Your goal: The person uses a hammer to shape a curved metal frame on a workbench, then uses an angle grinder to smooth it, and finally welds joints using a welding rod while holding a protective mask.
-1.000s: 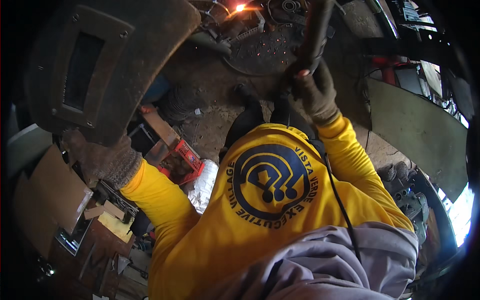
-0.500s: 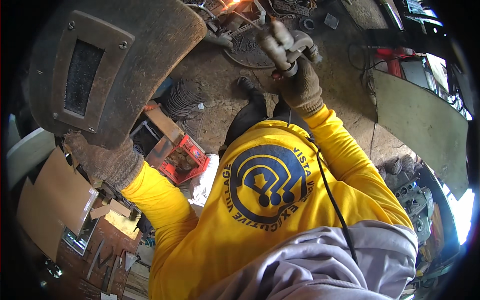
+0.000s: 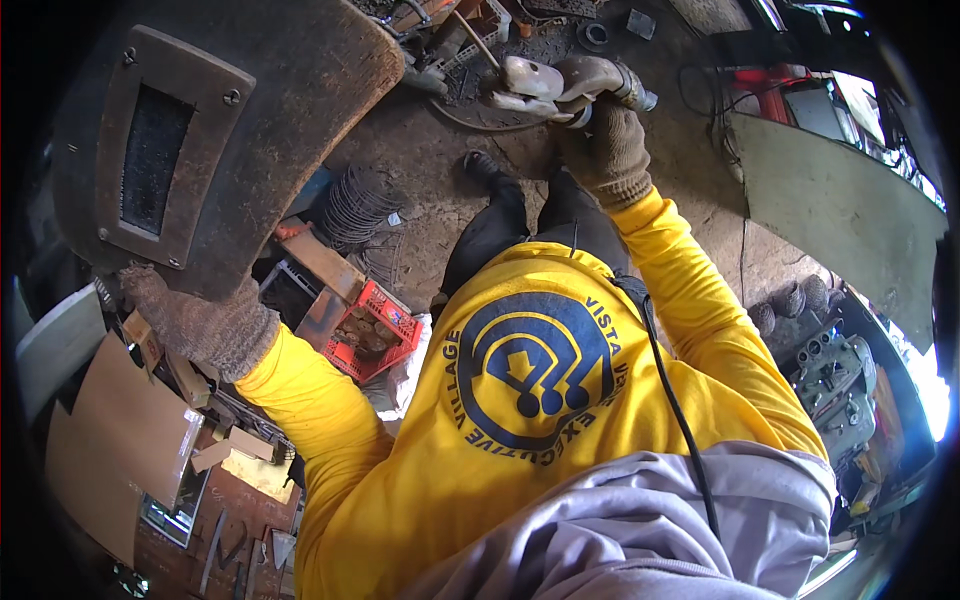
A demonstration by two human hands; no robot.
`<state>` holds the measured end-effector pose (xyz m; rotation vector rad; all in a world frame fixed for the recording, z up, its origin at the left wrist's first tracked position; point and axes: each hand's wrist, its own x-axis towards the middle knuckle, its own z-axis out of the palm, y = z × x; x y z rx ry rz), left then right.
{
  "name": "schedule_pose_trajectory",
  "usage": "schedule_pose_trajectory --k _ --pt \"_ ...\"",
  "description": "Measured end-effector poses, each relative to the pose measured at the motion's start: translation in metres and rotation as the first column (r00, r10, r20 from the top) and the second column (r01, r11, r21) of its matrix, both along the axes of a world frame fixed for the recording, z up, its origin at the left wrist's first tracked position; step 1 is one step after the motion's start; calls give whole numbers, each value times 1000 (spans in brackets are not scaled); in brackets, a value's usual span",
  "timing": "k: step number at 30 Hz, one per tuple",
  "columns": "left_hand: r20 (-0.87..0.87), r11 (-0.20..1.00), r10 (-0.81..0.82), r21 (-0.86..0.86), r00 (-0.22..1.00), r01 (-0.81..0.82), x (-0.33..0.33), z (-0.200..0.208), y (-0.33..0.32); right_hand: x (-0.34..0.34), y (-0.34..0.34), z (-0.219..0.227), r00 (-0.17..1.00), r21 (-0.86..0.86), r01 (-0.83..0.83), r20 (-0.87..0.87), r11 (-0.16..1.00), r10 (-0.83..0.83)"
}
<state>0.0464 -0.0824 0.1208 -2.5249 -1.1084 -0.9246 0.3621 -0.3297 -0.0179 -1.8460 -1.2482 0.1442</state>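
Observation:
At the upper left, my gloved left hand (image 3: 205,320) grips the lower edge of a dark, worn hand-held welding shield (image 3: 240,130) with a framed dark window. My gloved right hand (image 3: 607,155) is closed round a welding electrode holder (image 3: 535,80) at the upper middle. A thin welding rod (image 3: 478,42) juts from the holder's jaws up and to the left. The rod's far end lies near the top edge, by a cluttered pile.
Coiled wire (image 3: 355,205) and a red crate (image 3: 375,330) stand on the floor left of my legs. Cardboard sheets (image 3: 120,430) and hand tools lie at lower left. A pale panel (image 3: 840,210) leans at the right, above a metal engine part (image 3: 835,385).
A bright orange glow near the rod at the top edge no longer shows. The electrode holder has turned in my right hand and lies more level. The shield has shifted slightly left.

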Motion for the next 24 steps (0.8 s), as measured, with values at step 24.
schedule_pose_trajectory --k 24 --pt "-177 997 -69 25 982 75 25 10 -17 9 3 -19 990 -65 33 141 997 -24"
